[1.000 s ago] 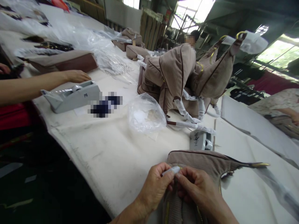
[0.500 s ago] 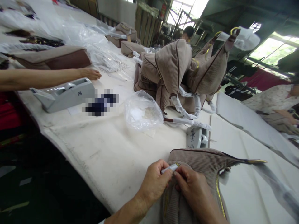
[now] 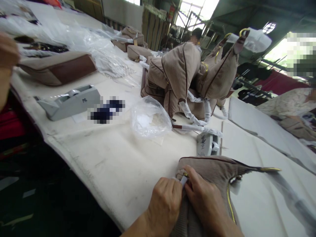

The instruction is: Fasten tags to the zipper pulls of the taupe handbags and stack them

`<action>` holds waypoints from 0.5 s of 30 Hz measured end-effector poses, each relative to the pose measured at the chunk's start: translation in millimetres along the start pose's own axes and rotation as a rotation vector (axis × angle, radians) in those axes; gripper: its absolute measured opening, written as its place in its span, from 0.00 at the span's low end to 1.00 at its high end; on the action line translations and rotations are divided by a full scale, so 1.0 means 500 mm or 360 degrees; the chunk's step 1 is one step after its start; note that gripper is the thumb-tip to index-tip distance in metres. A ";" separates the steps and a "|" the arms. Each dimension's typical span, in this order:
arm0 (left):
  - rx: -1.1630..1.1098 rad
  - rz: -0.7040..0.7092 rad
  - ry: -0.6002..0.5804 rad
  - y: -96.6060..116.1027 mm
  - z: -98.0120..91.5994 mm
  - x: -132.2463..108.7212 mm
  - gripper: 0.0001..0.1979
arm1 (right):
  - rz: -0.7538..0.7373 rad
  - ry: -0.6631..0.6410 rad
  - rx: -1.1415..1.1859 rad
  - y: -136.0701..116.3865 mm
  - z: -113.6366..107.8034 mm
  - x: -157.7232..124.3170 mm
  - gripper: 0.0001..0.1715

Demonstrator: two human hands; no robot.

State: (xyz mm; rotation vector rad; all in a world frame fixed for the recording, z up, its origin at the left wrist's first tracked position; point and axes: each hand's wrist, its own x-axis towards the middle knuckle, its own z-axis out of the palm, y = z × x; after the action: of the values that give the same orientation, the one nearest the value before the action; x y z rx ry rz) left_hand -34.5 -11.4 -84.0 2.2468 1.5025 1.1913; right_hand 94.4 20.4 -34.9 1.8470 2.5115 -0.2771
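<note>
Left hand and right hand are together at the near edge of the table, right of centre, over a taupe corduroy handbag. Right fingers are pressed together, bunched at the bag's top edge beside a small white tab. Left fingers are mostly hidden behind the hand, so cannot tell if they pinch it. The tab sits between the hands, probably at a gold zipper end, though that is hard to see. The bag's long axis runs from the hands toward the right, and the right hand is nearer the gold zipper. Grey tape dispenser lies far left.
</note>
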 end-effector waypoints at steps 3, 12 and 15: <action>0.0061 0.0212 0.0049 -0.004 0.002 0.000 0.14 | -0.0005 -0.0300 -0.0074 -0.006 -0.031 0.018 0.23; 0.0158 0.0291 0.0073 -0.032 -0.011 0.005 0.11 | -0.0542 -0.0451 0.0130 -0.003 -0.123 0.118 0.13; 0.0186 0.0341 0.0068 -0.040 -0.013 0.003 0.11 | -0.0844 -0.0736 -0.0099 -0.016 -0.112 0.146 0.15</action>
State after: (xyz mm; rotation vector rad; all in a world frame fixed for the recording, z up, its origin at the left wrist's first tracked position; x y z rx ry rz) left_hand -52.7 -2.3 -90.1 2.5287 1.4084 1.2448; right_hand 69.9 95.2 13.1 0.9176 2.5616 -0.5466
